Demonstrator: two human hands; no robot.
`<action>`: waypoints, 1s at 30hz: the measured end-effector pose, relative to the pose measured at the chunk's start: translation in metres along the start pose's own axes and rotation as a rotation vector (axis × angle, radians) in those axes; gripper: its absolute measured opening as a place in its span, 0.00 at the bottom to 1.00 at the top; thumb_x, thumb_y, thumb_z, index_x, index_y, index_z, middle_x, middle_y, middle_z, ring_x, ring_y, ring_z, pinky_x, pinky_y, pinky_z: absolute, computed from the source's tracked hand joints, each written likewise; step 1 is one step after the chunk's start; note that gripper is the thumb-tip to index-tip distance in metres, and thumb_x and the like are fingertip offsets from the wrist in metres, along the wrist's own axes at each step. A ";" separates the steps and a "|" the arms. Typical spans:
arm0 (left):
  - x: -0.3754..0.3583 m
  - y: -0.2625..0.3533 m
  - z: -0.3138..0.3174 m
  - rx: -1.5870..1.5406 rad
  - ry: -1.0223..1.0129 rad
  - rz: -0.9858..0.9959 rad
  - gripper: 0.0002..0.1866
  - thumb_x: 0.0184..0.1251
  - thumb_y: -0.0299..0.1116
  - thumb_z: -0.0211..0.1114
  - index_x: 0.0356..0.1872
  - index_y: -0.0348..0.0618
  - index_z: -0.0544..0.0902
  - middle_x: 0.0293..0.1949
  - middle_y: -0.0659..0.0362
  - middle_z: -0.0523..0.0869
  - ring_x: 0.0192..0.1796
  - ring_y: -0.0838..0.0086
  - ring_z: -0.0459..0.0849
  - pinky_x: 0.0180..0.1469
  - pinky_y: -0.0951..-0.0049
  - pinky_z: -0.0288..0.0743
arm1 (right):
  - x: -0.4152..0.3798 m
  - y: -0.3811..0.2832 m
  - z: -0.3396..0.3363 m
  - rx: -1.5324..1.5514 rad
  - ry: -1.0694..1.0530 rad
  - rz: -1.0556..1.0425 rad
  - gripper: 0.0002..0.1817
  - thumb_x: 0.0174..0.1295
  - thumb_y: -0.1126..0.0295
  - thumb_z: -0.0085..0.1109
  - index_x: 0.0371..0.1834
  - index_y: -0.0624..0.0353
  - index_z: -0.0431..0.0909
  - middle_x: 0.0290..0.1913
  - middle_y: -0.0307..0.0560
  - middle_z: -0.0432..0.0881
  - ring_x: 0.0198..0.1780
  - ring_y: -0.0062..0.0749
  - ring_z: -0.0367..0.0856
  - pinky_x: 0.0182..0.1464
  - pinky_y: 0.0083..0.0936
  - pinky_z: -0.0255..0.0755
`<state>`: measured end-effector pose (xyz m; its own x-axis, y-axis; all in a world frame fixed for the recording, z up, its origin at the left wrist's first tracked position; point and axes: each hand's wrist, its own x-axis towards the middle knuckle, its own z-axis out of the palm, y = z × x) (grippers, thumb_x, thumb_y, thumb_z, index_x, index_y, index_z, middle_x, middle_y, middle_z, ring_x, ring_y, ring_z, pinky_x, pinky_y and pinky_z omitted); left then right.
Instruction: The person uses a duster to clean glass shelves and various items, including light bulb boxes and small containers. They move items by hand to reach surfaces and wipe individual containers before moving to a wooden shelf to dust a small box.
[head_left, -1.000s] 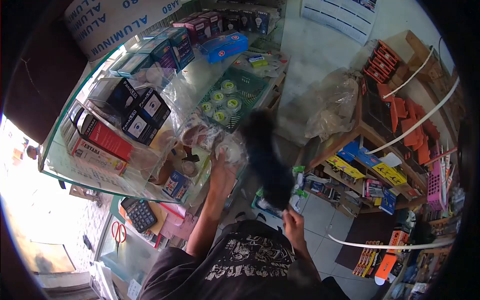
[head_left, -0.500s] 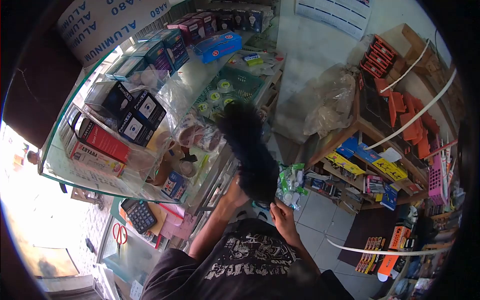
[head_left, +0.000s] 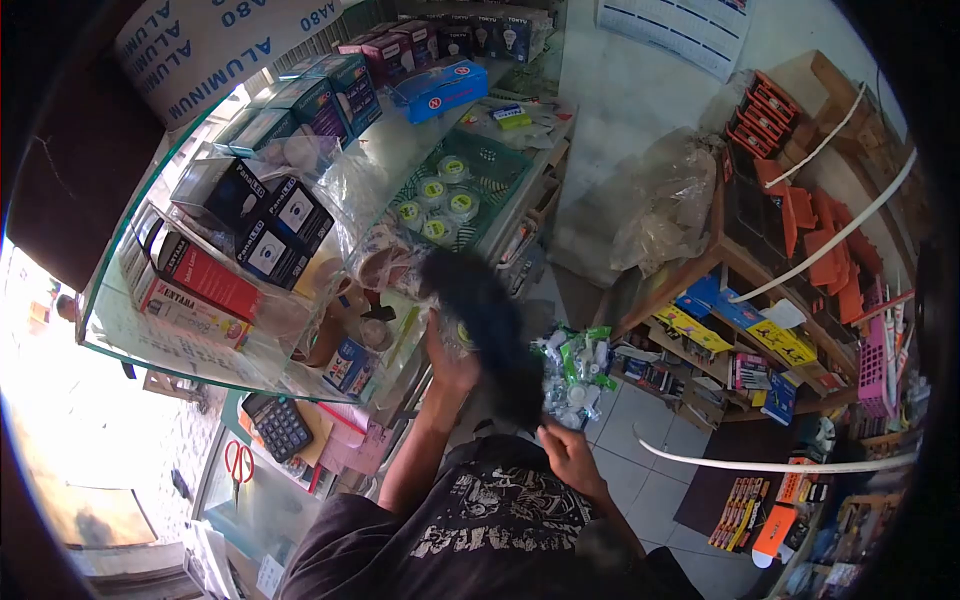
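My right hand (head_left: 568, 456) is closed round the base of a dark feather duster (head_left: 495, 335). The duster slants up and left in front of me, its far end blurred near the glass counter. My left hand (head_left: 452, 368) is raised behind the duster, its fingers curled about a clear round piece with a yellow-green centre (head_left: 460, 335), partly hidden by the feathers. Similar clear round pieces with yellow-green labels (head_left: 432, 190) lie in a green basket (head_left: 500, 165) on the counter, beyond the duster.
A glass display counter (head_left: 200, 375) holds boxed LED lamps (head_left: 285, 225). Near my left arm are a calculator (head_left: 278, 425) and red-handled scissors (head_left: 239, 462). Bagged small parts (head_left: 575, 375) sit low ahead. Wooden shelves (head_left: 665, 275) and a white cable (head_left: 780, 466) stand to the right.
The duster has swung left and downward, uncovering more of the basket. My left hand has risen forward to the left, and the round piece in it now shows. My right hand has shifted slightly lower.
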<state>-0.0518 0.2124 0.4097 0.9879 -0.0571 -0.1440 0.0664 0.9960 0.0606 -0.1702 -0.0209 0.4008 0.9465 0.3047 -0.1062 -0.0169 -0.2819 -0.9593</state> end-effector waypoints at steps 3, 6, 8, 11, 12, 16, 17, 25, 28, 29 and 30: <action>0.001 -0.006 0.006 0.309 -0.255 0.089 0.38 0.68 0.62 0.48 0.73 0.53 0.58 0.69 0.51 0.66 0.69 0.52 0.66 0.71 0.48 0.56 | -0.005 -0.009 0.000 -0.040 -0.010 -0.005 0.15 0.71 0.67 0.51 0.55 0.64 0.76 0.21 0.32 0.63 0.23 0.15 0.58 0.26 0.18 0.56; 0.009 0.002 -0.004 0.111 -0.232 0.137 0.39 0.69 0.63 0.45 0.73 0.48 0.59 0.70 0.52 0.66 0.70 0.57 0.64 0.74 0.50 0.50 | -0.009 0.003 0.000 0.169 0.017 0.092 0.16 0.71 0.67 0.51 0.58 0.63 0.75 0.21 0.31 0.63 0.23 0.15 0.58 0.25 0.18 0.56; 0.010 0.004 -0.006 0.224 0.012 0.241 0.41 0.67 0.66 0.45 0.72 0.47 0.59 0.70 0.52 0.65 0.70 0.60 0.65 0.74 0.54 0.50 | -0.014 0.005 0.001 0.101 -0.046 0.015 0.14 0.71 0.68 0.51 0.54 0.64 0.76 0.21 0.32 0.63 0.23 0.15 0.59 0.25 0.18 0.55; 0.006 0.005 0.025 0.043 -0.274 0.157 0.38 0.69 0.63 0.44 0.72 0.48 0.61 0.69 0.53 0.67 0.70 0.59 0.65 0.74 0.52 0.49 | -0.020 -0.006 -0.008 0.078 0.048 0.079 0.14 0.70 0.68 0.52 0.53 0.64 0.76 0.20 0.32 0.62 0.23 0.14 0.59 0.25 0.18 0.56; 0.009 0.007 0.021 0.040 -0.270 0.157 0.38 0.69 0.63 0.44 0.72 0.48 0.61 0.69 0.53 0.67 0.70 0.59 0.65 0.74 0.52 0.49 | -0.021 -0.003 -0.010 0.076 0.047 0.083 0.14 0.70 0.68 0.52 0.53 0.64 0.76 0.20 0.32 0.62 0.23 0.14 0.59 0.25 0.18 0.56; 0.020 0.002 0.015 0.363 -0.154 0.140 0.43 0.66 0.69 0.41 0.72 0.46 0.60 0.71 0.52 0.63 0.72 0.57 0.62 0.75 0.54 0.47 | -0.023 0.010 -0.013 -0.082 -0.062 -0.030 0.14 0.69 0.68 0.54 0.53 0.63 0.78 0.18 0.34 0.61 0.22 0.14 0.59 0.25 0.18 0.57; 0.015 -0.001 0.019 0.219 -0.194 0.165 0.40 0.68 0.66 0.41 0.73 0.48 0.58 0.71 0.50 0.63 0.71 0.55 0.62 0.75 0.53 0.48 | -0.023 0.008 -0.013 -0.055 -0.030 0.020 0.14 0.69 0.67 0.54 0.51 0.64 0.79 0.17 0.34 0.60 0.21 0.14 0.58 0.25 0.18 0.57; 0.006 -0.001 0.030 0.165 -0.242 0.148 0.33 0.74 0.55 0.42 0.75 0.56 0.50 0.71 0.45 0.60 0.72 0.47 0.58 0.73 0.48 0.49 | -0.023 -0.011 -0.017 -0.013 -0.028 0.007 0.10 0.69 0.70 0.52 0.49 0.63 0.76 0.19 0.32 0.63 0.23 0.14 0.59 0.25 0.19 0.56; 0.003 -0.003 0.031 -0.041 -0.358 0.132 0.32 0.75 0.51 0.45 0.75 0.54 0.50 0.71 0.46 0.61 0.72 0.47 0.58 0.73 0.47 0.50 | -0.022 -0.004 -0.013 -0.008 -0.084 -0.027 0.18 0.69 0.70 0.52 0.61 0.60 0.74 0.19 0.33 0.61 0.23 0.14 0.58 0.24 0.18 0.57; 0.005 -0.005 0.032 0.109 -0.386 0.179 0.32 0.75 0.50 0.46 0.75 0.53 0.51 0.71 0.48 0.61 0.72 0.48 0.58 0.73 0.48 0.51 | -0.022 -0.003 -0.009 -0.040 -0.125 -0.104 0.19 0.70 0.70 0.51 0.62 0.59 0.73 0.20 0.32 0.61 0.23 0.14 0.57 0.24 0.18 0.57; 0.006 -0.008 0.033 0.258 -0.412 0.225 0.32 0.74 0.49 0.48 0.74 0.51 0.52 0.71 0.49 0.62 0.73 0.50 0.58 0.73 0.49 0.52 | -0.020 -0.009 -0.007 -0.038 -0.122 -0.105 0.19 0.70 0.70 0.51 0.62 0.59 0.73 0.20 0.32 0.61 0.23 0.14 0.57 0.24 0.18 0.57</action>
<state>-0.0414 0.2016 0.4408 0.9515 0.0815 0.2968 -0.1723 0.9401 0.2941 -0.1866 -0.0309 0.4133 0.8961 0.4422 -0.0396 0.0941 -0.2764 -0.9564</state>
